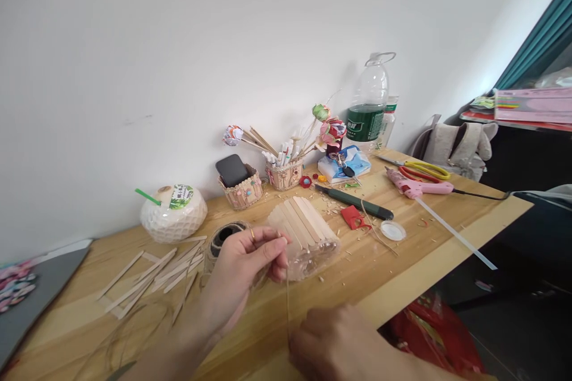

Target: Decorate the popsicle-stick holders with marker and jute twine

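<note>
My left hand (250, 256) pinches a strand of twine (288, 297) between thumb and fingers. The strand runs down to my right hand (335, 339), which is closed at the table's front, its fingertips partly hidden. Just behind my left hand a clear plastic container (319, 259) lies on its side, with flat wooden craft sticks (304, 220) along its upper surface. A roll of twine (214, 244) stands beside my left wrist, partly covered by the hand. Loose twine loops (152, 315) and scattered craft sticks (154, 276) lie to the left.
Along the wall stand a wrapped coconut (174, 223), two decorated holders, one with a phone (231, 170), and a large bottle (369, 101). A utility knife (357, 201), a pink glue gun (415, 185), scissors (422, 170) and wood scraps occupy the right side. The table edge (447, 256) slants at right.
</note>
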`<state>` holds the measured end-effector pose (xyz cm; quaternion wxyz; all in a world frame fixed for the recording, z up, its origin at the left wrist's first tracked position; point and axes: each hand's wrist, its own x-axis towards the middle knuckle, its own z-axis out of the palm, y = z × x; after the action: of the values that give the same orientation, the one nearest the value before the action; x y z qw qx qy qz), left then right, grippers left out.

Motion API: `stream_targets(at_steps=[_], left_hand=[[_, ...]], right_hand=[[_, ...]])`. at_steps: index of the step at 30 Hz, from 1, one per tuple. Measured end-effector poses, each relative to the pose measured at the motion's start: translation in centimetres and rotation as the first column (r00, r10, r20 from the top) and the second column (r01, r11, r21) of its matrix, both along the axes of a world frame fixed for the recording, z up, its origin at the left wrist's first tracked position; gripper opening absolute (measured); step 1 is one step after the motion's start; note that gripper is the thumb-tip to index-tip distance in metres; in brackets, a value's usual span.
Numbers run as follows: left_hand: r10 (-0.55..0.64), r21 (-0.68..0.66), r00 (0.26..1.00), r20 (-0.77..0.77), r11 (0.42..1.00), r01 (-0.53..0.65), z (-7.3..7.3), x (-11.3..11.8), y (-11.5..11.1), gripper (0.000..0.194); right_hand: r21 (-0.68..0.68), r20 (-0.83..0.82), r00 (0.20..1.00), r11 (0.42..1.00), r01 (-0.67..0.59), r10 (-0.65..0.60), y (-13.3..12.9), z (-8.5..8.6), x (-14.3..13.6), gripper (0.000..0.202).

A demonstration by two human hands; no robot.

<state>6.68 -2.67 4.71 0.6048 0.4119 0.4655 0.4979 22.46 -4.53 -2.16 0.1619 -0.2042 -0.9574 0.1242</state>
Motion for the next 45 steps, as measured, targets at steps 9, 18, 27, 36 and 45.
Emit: stream_targets(at_steps=[9, 18, 27, 36, 45], left_hand=[[-0.138, -0.02, 0.987, -0.085, 0.99, 0.137, 0.0, -0.5, 0.2, 0.018], [-0.265, -0.076, 0.947, -0.182, 0.964, 0.255, 0.3, -0.5, -0.3, 0.019], [-0.087, 0.018, 0.926, -0.366, 0.995, 0.101, 0.3, -0.4, 0.4, 0.009], [-0.04, 0.177, 0.909, -0.415, 0.977, 0.123, -0.1, -0.4, 0.5, 0.016], [-0.05, 0.046, 0.94, -0.337, 0.996, 0.07, 0.0, -0.2, 0.1, 0.023]], right_hand=[[0.202, -0.284, 0.951, 0.962, 0.182, -0.12, 2.7, 6.4, 2.2, 0.02], [0.661, -0.114, 0.993, 0.748, 0.067, 0.012, 6.4, 9.0, 2.2, 0.029], [-0.303, -0.23, 0.919, 0.921, 0.244, -0.319, 5.5, 8.7, 1.4, 0.016], [-0.341, -0.369, 0.813, 0.879, 0.333, -0.451, 5.2, 7.1, 1.0, 0.007], [-0.198, -0.286, 0.884, 0.925, 0.324, -0.371, 4.9, 7.3, 1.3, 0.013]])
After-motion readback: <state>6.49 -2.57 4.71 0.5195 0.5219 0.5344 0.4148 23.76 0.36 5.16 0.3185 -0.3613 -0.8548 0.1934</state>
